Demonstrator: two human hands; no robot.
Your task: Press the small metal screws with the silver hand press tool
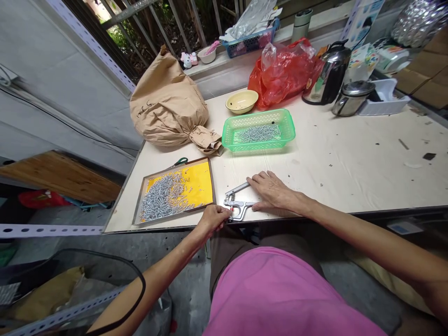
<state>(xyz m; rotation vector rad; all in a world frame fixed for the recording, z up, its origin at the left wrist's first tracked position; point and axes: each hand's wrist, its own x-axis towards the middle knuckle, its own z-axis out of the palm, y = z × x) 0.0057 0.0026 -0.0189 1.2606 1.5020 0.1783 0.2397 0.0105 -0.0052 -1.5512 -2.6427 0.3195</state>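
Observation:
A pair of silver snap pliers [240, 204] lies at the table's front edge, its two handles spread and a small spring near the jaw. My right hand [271, 190] is closed round the handle ends, fingers over the upper one and thumb at the lower one. At the jaw end, my left hand [214, 218] pinches with its fingertips; whatever is between them is too small and hidden to name. Just left of the pliers is a shallow tray [213, 182], lined in yellow, with a heap of small metal pins [159, 198]. More such pieces lie in a green plastic basket [259, 146].
Behind the tray sits a tied brown paper sack [168, 102], with green-handled scissors [181, 161] near it. Along the back are a cream bowl [241, 101], a red plastic bag [280, 74], a kettle [329, 74] and a steel pot [352, 98]. Dark scraps [429, 156] dot the right side.

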